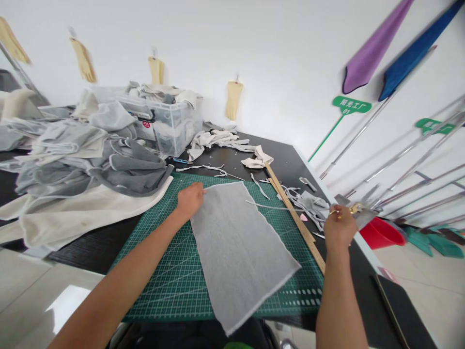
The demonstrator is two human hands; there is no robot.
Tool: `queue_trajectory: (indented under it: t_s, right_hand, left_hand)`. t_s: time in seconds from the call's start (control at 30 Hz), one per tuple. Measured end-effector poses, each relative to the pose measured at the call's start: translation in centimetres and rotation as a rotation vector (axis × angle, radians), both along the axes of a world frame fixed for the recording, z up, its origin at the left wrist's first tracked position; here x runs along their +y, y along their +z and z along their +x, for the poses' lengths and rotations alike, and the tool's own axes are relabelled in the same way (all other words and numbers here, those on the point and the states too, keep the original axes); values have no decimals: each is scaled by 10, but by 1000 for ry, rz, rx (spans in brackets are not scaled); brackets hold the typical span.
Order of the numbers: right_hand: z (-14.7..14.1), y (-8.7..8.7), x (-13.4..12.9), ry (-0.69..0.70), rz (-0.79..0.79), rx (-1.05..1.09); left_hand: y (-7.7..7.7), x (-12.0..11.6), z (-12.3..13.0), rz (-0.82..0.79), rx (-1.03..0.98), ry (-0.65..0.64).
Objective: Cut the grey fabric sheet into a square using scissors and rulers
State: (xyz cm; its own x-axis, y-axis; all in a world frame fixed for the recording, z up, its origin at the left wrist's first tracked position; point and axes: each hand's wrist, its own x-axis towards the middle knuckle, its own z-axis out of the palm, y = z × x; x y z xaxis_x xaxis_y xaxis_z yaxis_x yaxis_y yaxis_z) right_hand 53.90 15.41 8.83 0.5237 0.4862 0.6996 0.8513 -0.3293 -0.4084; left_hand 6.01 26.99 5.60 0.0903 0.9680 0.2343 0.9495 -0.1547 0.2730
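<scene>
1. Grey fabric sheet lies closest to the viewer, flat on the green cutting mat, its near corner hanging over the front edge of the black worktop. Its long axis runs from about 11 o'clock at the far end to 5 o'clock at the near end.
2. Left of the mat, toward 10 o'clock, a big heap of grey and cream cloth spreads over the worktop, with clear plastic bins of more cloth behind it.
3. A long wooden ruler lies along the mat's right edge, roughly parallel to the sheet and just apart from it; thin fabric offcuts are scattered around its far half.
4. The left hand rests palm down on the sheet's far left corner, fingers flat and pressing, not closed around anything.
5. The right hand is raised off the worktop at 3 o'clock from the sheet, beyond the ruler, closed on a pair of scissors whose blades point away to the right.
6. From the scissors, the sheet lies toward 9 o'clock, with the ruler between them; the left hand is the nearer one, already touching the cloth.
7. A red basin sits on the floor past the right hand.
</scene>
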Motion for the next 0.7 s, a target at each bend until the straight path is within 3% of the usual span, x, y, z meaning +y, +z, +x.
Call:
queue_trajectory:
  t_s: [0.13, 0.27, 0.47, 0.53, 0.6, 0.7]
  right_hand:
    - [-9, 4, -4, -171, 77, -20]
    - [-15, 16, -10, -303, 157, -71]
    - [-14, 12, -7, -335, -97, -43]
    - [-12, 5, -5, -315, -165, -7]
    - [-9, -2, -5, -298, -230, 28]
    - [-5, -7, -6, -276, -294, 61]
  left_hand:
    - [4, 12, -34, 14, 30, 176]
    - [3, 14, -49, -23, 79, 271]
    - [2, 10, -46, -31, 104, 309]
    - [3, 8, -38, 70, 120, 207]
    - [2, 5, -28, 138, 135, -70]
    - [0, 2, -14, 43, 114, -506]
